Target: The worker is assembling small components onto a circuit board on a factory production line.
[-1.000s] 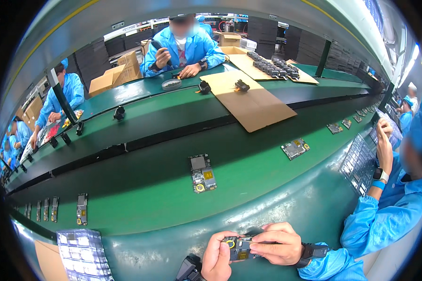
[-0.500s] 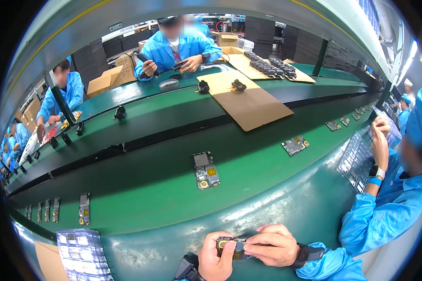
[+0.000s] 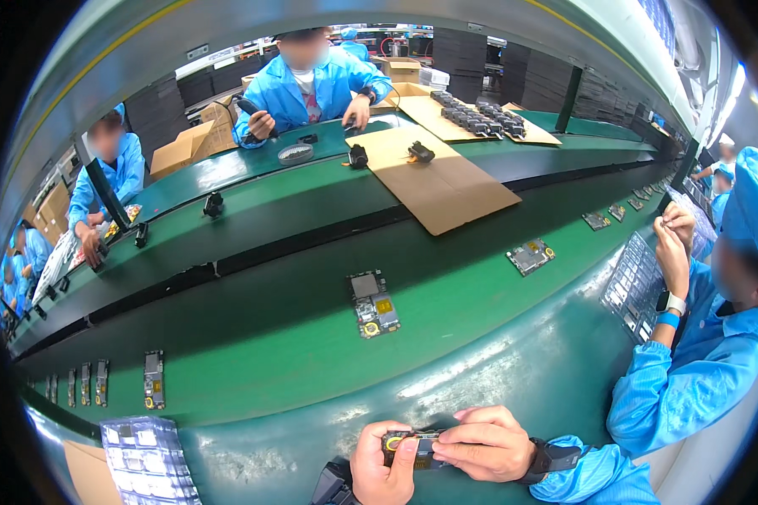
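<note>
Low in the middle, my left hand [image 3: 381, 465] grips a small dark circuit board [image 3: 392, 441] with a yellow ring at its left end. The thumb lies across the front of the board. My right hand [image 3: 484, 443] pinches the board's right part, its fingers closed over the upper edge. Those fingers hide much of that end, so I cannot make out whether a small part is between them. Ahead, on the green belt, lies a similar circuit board [image 3: 374, 305] with a grey shield and yellow patch.
Other boards lie along the belt, one board [image 3: 531, 257] to the right and another board [image 3: 153, 380] to the left. A clear plastic tray [image 3: 150, 459] is at lower left. A co-worker [image 3: 691, 353] sits at right by a parts tray [image 3: 630, 288]. Cardboard [image 3: 446, 185] bridges the far belt.
My hands keep their hold on the board, shifted slightly left. Across the belt, one person's hand has moved right and another person's hand has reached onto a black part.
</note>
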A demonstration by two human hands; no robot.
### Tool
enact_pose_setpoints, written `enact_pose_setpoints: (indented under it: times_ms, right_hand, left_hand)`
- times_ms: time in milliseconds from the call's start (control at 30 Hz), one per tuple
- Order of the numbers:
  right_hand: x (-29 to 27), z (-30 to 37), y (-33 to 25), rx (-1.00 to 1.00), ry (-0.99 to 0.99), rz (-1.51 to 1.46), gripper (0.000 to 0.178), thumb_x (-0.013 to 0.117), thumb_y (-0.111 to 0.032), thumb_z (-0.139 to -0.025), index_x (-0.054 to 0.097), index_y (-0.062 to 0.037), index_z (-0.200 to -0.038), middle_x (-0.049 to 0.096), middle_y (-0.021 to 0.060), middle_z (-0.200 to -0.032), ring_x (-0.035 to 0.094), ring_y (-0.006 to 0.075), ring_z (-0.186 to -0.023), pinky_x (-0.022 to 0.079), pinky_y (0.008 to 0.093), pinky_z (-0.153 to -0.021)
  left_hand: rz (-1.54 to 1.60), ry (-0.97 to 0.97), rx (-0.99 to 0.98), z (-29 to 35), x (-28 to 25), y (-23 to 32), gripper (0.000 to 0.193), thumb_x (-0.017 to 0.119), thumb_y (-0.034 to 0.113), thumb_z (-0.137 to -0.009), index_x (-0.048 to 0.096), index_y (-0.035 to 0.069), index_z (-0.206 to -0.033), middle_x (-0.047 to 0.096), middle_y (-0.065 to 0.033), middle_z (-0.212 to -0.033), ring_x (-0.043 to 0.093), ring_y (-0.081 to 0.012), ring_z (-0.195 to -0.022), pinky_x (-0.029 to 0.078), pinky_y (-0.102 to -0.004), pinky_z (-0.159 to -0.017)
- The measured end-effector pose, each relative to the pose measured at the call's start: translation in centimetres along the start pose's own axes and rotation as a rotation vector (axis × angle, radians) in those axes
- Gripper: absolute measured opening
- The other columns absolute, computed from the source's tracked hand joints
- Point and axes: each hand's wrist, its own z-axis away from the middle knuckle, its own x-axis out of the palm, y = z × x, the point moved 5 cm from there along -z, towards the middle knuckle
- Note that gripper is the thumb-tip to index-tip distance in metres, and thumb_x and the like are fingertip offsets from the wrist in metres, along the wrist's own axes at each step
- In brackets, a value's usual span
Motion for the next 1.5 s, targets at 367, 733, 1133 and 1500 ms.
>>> enact_pose_setpoints:
  times_ms: [367, 733, 1133, 1500]
  right_hand:
    - [0.7, -0.7, -0.8, 0.119, 0.028, -0.060, 0.030, 0.086, -0.008, -0.070, 0.078, -0.0108, -0.100, 0.071, 0.0018, -0.101, 0.061, 0.0180, -0.089, 0.055, 0.0334, -0.080]
    - [2.8, -0.3, 0.6, 0.513, -0.066, -0.446, 0.018, 0.080, -0.011, -0.083, 0.076, -0.0042, -0.099, 0.071, 0.0094, -0.093, 0.068, 0.0233, -0.083, 0.054, 0.0317, -0.074]
    - [3.9, -1.5, -1.6, 0.455, -0.062, -0.338, 0.020, 0.082, -0.010, -0.080, 0.075, -0.0026, -0.098, 0.072, 0.0087, -0.088, 0.066, 0.0221, -0.077, 0.053, 0.0323, -0.071]
    - [5.0, -1.6, -1.8, 0.656, -0.117, -0.388, 0.032, 0.078, -0.010, -0.084, 0.072, -0.0071, -0.115, 0.071, 0.0081, -0.090, 0.064, 0.0208, -0.077, 0.052, 0.0315, -0.072]
  left_hand:
    - [-0.225, 0.026, 0.101, 0.6, -1.8, 1.1, 0.014, 0.065, 0.007, -0.094, 0.060, 0.002, -0.107, 0.062, -0.0077, -0.087, 0.060, -0.0144, -0.074, 0.050, -0.0266, -0.070]
    - [-0.299, -0.078, 0.149, 1.1, -2.8, 1.9, 0.016, 0.066, 0.008, -0.093, 0.063, 0.003, -0.108, 0.071, -0.0139, -0.087, 0.072, -0.0236, -0.075, 0.055, -0.0307, -0.067]
    - [-0.356, -0.147, 0.279, 2.4, -3.7, 1.6, 0.016, 0.062, 0.007, -0.095, 0.062, 0.003, -0.111, 0.070, -0.0185, -0.092, 0.073, -0.0316, -0.079, 0.057, -0.0350, -0.068]
    - [-0.315, -0.150, 0.217, 1.8, -5.3, 2.2, 0.017, 0.062, 0.014, -0.098, 0.062, 0.002, -0.110, 0.071, -0.0152, -0.090, 0.071, -0.0238, -0.077, 0.055, -0.0322, -0.069]
